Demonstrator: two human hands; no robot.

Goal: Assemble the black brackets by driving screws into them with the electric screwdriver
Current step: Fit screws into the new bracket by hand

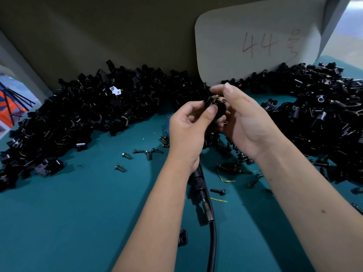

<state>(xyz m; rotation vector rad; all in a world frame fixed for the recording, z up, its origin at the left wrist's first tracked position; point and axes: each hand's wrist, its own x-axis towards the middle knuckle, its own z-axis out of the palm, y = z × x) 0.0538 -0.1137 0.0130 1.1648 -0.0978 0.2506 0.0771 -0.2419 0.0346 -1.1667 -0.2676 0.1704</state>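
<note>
Big piles of black brackets block the far left and right, loose screws dot the middle, and the near left green table is open.

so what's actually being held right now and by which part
Both hands share one black bracket. The left hand pinches its near side with the thumb; the right hand curls round its far side. The exact grip points are hidden.
</note>
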